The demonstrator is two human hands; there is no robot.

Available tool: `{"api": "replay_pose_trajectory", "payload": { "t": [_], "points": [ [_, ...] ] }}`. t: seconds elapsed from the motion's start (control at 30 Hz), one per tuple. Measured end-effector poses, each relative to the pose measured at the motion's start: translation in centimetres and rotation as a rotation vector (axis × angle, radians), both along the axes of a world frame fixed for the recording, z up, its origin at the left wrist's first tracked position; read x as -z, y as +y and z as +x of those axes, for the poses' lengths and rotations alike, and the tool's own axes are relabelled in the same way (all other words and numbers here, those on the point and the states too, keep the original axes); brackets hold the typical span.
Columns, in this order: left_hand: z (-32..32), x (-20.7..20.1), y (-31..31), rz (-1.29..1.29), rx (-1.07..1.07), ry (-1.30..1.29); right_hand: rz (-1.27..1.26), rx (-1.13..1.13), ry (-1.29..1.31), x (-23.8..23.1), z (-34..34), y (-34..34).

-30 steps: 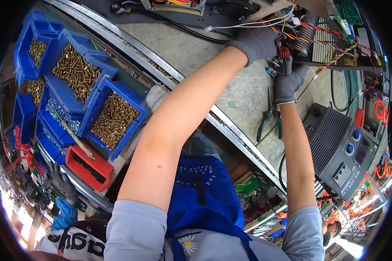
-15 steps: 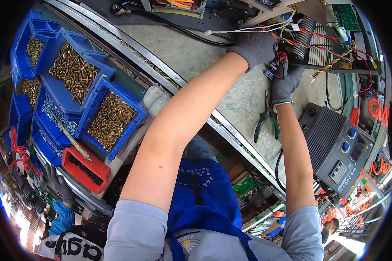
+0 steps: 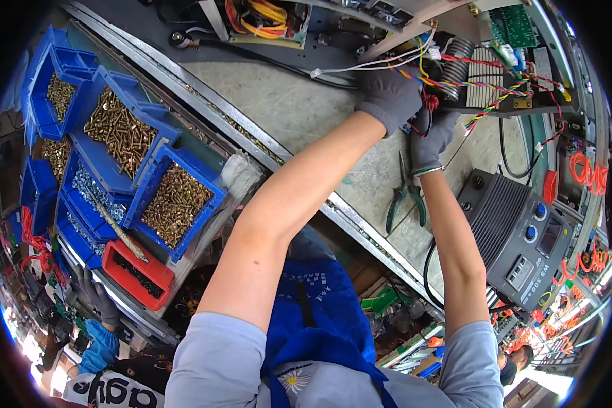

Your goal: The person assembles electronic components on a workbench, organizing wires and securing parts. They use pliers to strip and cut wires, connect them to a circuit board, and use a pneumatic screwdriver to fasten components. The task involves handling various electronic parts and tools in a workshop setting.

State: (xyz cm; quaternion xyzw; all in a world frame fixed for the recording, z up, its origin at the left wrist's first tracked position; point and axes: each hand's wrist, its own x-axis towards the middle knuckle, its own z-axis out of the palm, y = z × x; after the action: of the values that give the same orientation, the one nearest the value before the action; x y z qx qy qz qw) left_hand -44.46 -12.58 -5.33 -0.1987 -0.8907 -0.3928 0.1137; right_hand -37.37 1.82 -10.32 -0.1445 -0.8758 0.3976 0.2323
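Note:
My left hand (image 3: 389,98), in a grey glove, is curled among the wires at the lower edge of an opened device chassis (image 3: 547,100). What its fingers hold is hidden. My right hand (image 3: 436,141), also gloved, is closed just beside it, around a small part with a red-wound coil (image 3: 430,102). Twisted coloured wires (image 3: 486,85) and white leads (image 3: 367,66) run over and past both hands. Behind them in the chassis sit a grey spiral coil (image 3: 459,61) and a green circuit board (image 3: 513,27). Pliers (image 3: 406,194) with dark green handles lie below my right hand.
Blue bins (image 3: 130,221) of screws and a red bin (image 3: 158,299) of black small parts stand at left. A metal rail (image 3: 285,163) crosses diagonally. A dark grey box with blue knobs (image 3: 506,231) sits at right. Another person's gloved hand (image 3: 102,299) shows at lower left.
The view has shifted, so the chassis and both hands appear slightly farther left. The small board with the coil, visible between my hands before, is now mostly covered.

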Motion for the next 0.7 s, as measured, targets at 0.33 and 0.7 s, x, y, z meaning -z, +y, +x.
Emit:
{"api": "replay_pose_trajectory", "payload": {
  "t": [0.33,0.7],
  "points": [
    [-0.9,1.2,0.4,0.16,0.041,0.115,-0.572,-0.138,0.243,-0.4,-0.7,-0.9],
    [-0.5,-1.1,3.2,-0.082,0.128,0.103,-0.676,-0.044,0.187,-2.1,0.3,-1.6]
  ]
}}
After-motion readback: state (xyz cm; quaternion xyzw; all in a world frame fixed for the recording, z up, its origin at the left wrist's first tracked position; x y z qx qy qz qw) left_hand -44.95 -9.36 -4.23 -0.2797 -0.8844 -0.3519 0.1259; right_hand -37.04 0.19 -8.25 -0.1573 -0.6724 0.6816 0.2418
